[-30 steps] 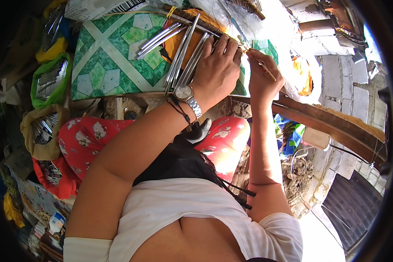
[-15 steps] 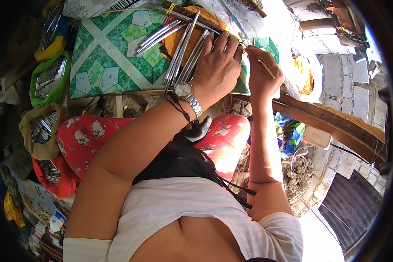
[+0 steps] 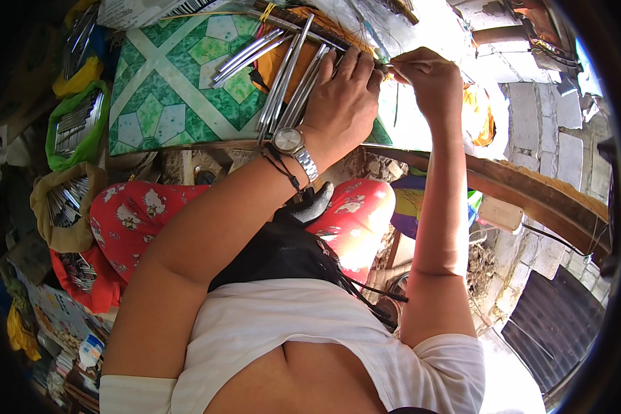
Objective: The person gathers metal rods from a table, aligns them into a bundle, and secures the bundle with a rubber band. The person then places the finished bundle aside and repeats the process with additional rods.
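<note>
The silver, slim metal tubes (image 3: 281, 83) lie on the table (image 3: 160, 77), which has a green-and-white marble-patterned top, at about nine to ten o'clock from the left hand (image 3: 343, 93). The left hand is clearly the nearer: it lies palm down with its fingers bent over the closest silver tubes, partly covering them. Whether the fingers grip anything underneath, I cannot tell. The right hand (image 3: 431, 77) is at three o'clock from the left hand, apart from the tubes, its fingertips drawn together in a narrow pinch beside the left thumb. They seem to close on a thin piece (image 3: 390, 65) that is too small and glare-washed to identify.

The long axis of the main tubes runs from seven o'clock, at the table's near edge, to one o'clock, pointing away from the person. A shorter bundle of silver tubes (image 3: 250, 58), at ten o'clock from the left hand, is turned further, its axis running from eight to two o'clock. Beyond them, a dark, narrow bar with a yellow tie (image 3: 266, 12) slants from ten to four o'clock, its lower end close to the left fingertips.
</note>
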Motion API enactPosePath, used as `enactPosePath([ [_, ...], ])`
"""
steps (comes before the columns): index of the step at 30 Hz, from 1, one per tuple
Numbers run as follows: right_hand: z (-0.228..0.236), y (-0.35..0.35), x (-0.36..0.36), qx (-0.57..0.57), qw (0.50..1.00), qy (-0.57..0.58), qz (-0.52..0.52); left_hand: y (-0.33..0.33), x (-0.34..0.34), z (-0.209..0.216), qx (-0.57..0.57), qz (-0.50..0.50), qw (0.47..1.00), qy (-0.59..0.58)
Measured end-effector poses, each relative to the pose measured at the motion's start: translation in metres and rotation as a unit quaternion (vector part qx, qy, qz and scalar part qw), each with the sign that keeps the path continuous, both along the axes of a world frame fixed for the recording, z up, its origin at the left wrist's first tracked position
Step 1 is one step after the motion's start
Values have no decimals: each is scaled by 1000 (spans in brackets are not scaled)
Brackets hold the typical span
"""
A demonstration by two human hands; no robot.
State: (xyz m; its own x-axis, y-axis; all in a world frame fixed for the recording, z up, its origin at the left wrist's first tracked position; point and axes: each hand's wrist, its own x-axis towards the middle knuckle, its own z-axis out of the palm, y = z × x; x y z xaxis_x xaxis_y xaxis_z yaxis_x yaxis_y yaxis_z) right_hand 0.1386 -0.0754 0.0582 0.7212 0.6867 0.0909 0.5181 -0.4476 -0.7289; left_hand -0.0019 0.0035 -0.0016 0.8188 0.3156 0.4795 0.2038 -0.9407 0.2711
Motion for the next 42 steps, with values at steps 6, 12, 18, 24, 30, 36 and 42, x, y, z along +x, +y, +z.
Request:
enactPosePath([
  [6,12,18,27,-50,990,127,47,0,0,-3,-20,-1,1000,9],
  [12,29,28,34,-117,980,141,76,0,-1,-2,-11,-2,1000,23],
  [18,60,51,56,-191,972,113,79,1,-1,-3,-7,0,1000,12],
  [24,60,67,66,-80,996,12,43,1,-2,-1,3,-4,1000,29],
  [30,25,-12,11,-326,945,-27,7,1,-2,-2,-4,-5,1000,12],
  [36,-22,-36,-10,-331,938,-88,-61,0,0,-5,-20,-1,1000,-11],
  [42,3,-60,-26,-263,961,66,-61,2,0,-4,-50,-17,999,13],
])
